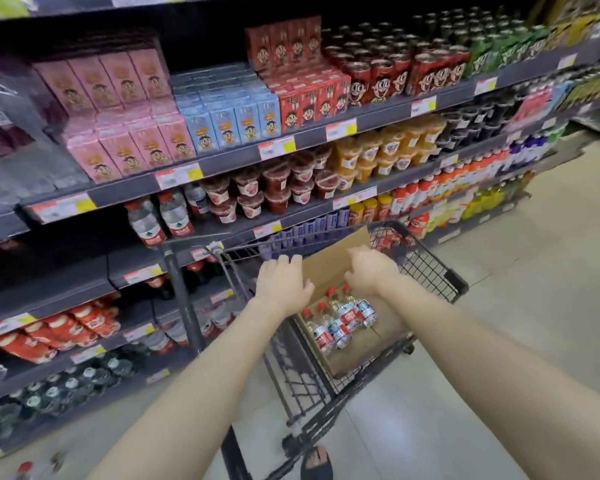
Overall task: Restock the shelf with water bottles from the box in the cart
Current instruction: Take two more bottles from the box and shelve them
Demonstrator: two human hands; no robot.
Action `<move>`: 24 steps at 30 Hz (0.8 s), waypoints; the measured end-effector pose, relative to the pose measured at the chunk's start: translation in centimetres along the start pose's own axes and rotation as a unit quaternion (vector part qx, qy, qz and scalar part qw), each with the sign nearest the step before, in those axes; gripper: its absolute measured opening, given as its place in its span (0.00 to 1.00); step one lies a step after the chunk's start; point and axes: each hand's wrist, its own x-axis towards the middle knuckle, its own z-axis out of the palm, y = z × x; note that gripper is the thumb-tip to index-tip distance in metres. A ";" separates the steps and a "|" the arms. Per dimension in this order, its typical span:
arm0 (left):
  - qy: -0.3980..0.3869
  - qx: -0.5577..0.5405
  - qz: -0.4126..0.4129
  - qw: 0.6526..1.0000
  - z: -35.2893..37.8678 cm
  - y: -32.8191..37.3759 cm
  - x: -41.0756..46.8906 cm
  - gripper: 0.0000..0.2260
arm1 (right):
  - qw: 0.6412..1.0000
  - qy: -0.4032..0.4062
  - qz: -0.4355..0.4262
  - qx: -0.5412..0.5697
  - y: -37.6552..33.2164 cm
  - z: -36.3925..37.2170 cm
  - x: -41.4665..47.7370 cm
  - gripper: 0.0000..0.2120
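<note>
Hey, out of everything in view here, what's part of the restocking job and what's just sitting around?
Job: water bottles, cardboard box, cart, shelf bottles of the same kind.
Just there: pink cartons, blue cartons, red cans, fruit cups.

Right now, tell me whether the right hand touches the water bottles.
Cannot tell. In the head view the right hand hangs over the water bottles, hiding any gap.

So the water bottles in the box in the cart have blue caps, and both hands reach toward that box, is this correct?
Not entirely: in the head view the water bottles in the box have red caps, not blue. The left hand and right hand do reach toward that box.
</note>
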 end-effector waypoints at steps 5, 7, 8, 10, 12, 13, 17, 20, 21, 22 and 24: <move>-0.046 0.020 -0.043 0.998 2.0 0.5 5.2 0.25 | 0.999 -0.035 0.002 -0.005 2.1 -0.1 5.0 0.30; -0.057 0.015 -0.054 0.997 2.7 1.0 7.0 0.25 | 0.999 -0.051 -0.003 -0.008 3.2 0.3 6.4 0.26; -0.059 0.014 -0.058 0.996 3.2 1.3 7.9 0.25 | 0.998 -0.061 -0.005 -0.014 3.8 0.5 7.0 0.24; -0.062 -0.002 -0.069 0.996 4.3 2.0 9.6 0.25 | 0.997 -0.080 -0.010 -0.011 5.0 1.0 8.3 0.21; -0.064 -0.008 -0.082 0.995 5.7 3.1 11.2 0.25 | 0.995 -0.097 -0.015 0.001 6.7 1.9 9.5 0.20; -0.070 -0.009 -0.089 0.994 6.4 3.7 11.9 0.26 | 0.994 -0.106 -0.017 0.004 7.4 2.5 10.1 0.19; -0.108 -0.037 -0.132 0.985 9.2 6.4 14.6 0.24 | 0.991 -0.130 -0.033 0.012 10.9 5.1 13.4 0.19; -0.138 -0.070 -0.180 0.971 11.7 8.6 16.4 0.23 | 0.983 -0.179 -0.023 0.028 13.5 7.6 16.7 0.14; -0.149 -0.077 -0.198 0.966 12.7 9.3 16.9 0.23 | 0.979 -0.201 -0.021 0.024 14.3 8.4 17.9 0.12; -0.162 -0.083 -0.213 0.960 13.8 10.0 17.3 0.23 | 0.975 -0.222 -0.020 0.020 15.0 9.3 19.0 0.12; -0.191 -0.098 -0.238 0.947 16.1 11.1 18.1 0.25 | 0.968 -0.251 -0.025 0.016 16.4 10.9 21.0 0.12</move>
